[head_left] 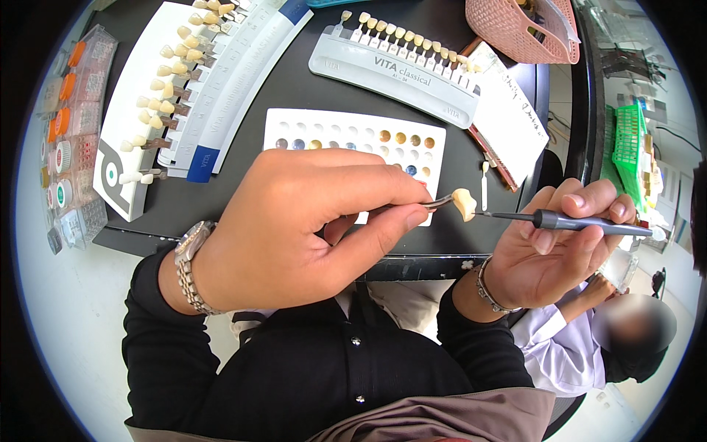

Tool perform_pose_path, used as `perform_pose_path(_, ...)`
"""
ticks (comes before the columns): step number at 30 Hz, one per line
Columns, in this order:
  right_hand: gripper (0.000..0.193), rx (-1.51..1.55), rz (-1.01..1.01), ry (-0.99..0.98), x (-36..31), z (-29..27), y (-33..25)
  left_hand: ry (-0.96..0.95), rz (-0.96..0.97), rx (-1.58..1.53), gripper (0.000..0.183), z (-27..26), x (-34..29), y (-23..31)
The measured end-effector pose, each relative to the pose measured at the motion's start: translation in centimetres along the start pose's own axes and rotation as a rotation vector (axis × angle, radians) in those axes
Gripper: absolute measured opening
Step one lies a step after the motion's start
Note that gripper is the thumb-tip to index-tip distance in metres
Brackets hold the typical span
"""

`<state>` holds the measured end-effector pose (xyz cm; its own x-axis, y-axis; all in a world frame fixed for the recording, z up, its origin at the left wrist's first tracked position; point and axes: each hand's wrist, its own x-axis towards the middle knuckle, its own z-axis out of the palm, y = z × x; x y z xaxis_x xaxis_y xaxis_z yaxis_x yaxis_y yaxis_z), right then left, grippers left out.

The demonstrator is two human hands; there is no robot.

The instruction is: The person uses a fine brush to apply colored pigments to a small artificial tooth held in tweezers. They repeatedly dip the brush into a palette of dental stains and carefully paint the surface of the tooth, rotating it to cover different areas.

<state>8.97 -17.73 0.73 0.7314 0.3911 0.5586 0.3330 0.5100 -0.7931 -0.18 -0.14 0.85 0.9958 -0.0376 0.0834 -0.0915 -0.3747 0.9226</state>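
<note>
My left hand (pixel 309 221) pinches thin metal tweezers (pixel 440 202), whose tips hold a cream-coloured dental crown (pixel 464 205). A slim brush (pixel 567 222) with a dark grey handle lies in the fingers of my right hand (pixel 537 254), its fine tip at or very near the crown's right side. Both hands hover over the table's front edge. Partly hidden behind my left hand is a white palette (pixel 276 121) with wells of brown, yellow and blue colours. A single tooth shade tab (pixel 484 184) stands out just beyond the crown.
Two tooth shade guides stand farther back, a grey one (pixel 390 77) and a larger blue-and-grey one (pixel 236 110). Clear boxes (pixel 85 110) line the left edge. A handwritten sheet (pixel 508 121), pink basket (pixel 501 26) and green basket (pixel 628 140) are right. A person (pixel 567 346) sits at lower right.
</note>
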Motion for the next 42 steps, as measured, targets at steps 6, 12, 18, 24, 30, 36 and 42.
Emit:
perform_pose_path(6, 0.015, 0.005, 0.017, -0.003, 0.02, 0.04, -0.12, 0.009, 0.027, 0.022, 0.009, -0.04, 0.04, 0.00)
perform_pose_path(12, 0.015, 0.016, 0.023, -0.007, -0.01, 0.09, -0.13, 0.016, 0.046, 0.033, 0.009, -0.04, 0.06, -0.02)
perform_pose_path(18, 0.015, -0.003, 0.024, -0.013, -0.01, -0.01, -0.19, 0.082, 0.123, 0.018, 0.009, 0.26, 0.10, -0.21)
perform_pose_path(24, 0.015, 0.009, 0.025, -0.024, 0.06, -0.16, -0.17, 0.077, 0.107, 0.032, 0.009, 0.24, 0.12, -0.12)
perform_pose_path(30, 0.016, -0.001, 0.020, -0.012, 0.05, -0.02, -0.08, 0.066, 0.090, 0.034, 0.009, 0.17, 0.09, -0.05)
perform_pose_path(36, 0.016, -0.029, 0.024, -0.023, -0.03, -0.32, -0.16, 0.069, 0.091, 0.034, 0.009, 0.21, 0.09, -0.08)
perform_pose_path(42, 0.016, -0.012, 0.013, -0.020, 0.02, -0.14, -0.12, 0.067, 0.092, 0.033, 0.009, 0.18, 0.12, -0.03)
